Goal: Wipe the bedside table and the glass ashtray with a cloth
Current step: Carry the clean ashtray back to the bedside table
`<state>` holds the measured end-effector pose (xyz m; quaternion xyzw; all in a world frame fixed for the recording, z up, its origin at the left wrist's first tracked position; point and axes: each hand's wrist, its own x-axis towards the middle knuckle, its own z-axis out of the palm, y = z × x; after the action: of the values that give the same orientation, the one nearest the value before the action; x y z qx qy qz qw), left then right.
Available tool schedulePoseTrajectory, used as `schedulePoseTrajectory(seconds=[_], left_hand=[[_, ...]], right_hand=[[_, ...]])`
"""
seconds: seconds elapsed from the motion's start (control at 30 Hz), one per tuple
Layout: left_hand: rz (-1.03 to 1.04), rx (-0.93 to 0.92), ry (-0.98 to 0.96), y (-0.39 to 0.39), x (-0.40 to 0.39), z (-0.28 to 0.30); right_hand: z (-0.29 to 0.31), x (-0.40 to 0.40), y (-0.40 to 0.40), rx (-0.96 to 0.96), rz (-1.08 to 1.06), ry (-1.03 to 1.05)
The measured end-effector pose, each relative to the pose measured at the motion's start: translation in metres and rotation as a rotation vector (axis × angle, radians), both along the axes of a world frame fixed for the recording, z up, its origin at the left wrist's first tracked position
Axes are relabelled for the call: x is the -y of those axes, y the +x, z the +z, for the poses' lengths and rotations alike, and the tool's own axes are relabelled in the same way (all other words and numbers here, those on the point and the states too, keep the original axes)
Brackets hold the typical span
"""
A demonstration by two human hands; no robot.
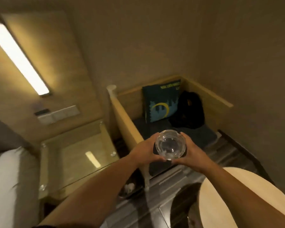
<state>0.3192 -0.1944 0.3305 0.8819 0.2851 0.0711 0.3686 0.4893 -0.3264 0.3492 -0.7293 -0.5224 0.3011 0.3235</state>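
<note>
Both hands share 1 grip on the glass ashtray (170, 145): the left hand (147, 151) curls round its left side with the thumb under the near rim, and the right hand (190, 151) curls round its right side, fingertips showing over the far rim. Held so, the ashtray is up in the air with its open bowl facing the camera, out in front of the body and to the right of the glass-topped bedside counter (76, 155). A pale strip of cloth (146, 176) hangs down from beneath the left hand.

Both bare forearms reach in from the lower edge of the view. Behind the ashtray is a wood-walled bench nook (125, 119) with a dark seat, where a dark cushion (161, 102) printed with a blue skyline and a yellow arc leans against the back wall, with a black bag (190, 111) just beside it on the right. The counter's top reflects the long wall light (18, 58) mounted above it, and switch plates (59, 113) sit on the wall between the 2. White bedding (8, 183) lies at the left edge, and a round pale wooden top (247, 196) fills the lower right.
</note>
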Motion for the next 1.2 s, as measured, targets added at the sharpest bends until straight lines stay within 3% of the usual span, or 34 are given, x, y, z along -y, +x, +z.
schedulePoseTrajectory(seconds=[0.17, 0.33, 0.67, 0.93, 1.2], left_hand=[[0.252, 0.050, -0.080, -0.123, -0.052, 0.007], [0.449, 0.045, -0.013, -0.240, -0.105, 0.000], [0.607, -0.095, -0.006, -0.427, -0.266, -0.041], [0.671, -0.091, -0.070, -0.508, -0.367, -0.075], [0.796, -0.062, -0.130, -0.541, -0.452, -0.165]], right_hand=[[-0.003, -0.102, -0.096, -0.050, 0.213, 0.008], [-0.020, -0.198, -0.201, -0.029, 0.389, -0.046], [-0.064, -0.384, -0.382, 0.058, 0.495, -0.071], [-0.105, -0.500, -0.466, 0.119, 0.545, -0.084], [-0.188, -0.612, -0.500, 0.152, 0.674, -0.106]])
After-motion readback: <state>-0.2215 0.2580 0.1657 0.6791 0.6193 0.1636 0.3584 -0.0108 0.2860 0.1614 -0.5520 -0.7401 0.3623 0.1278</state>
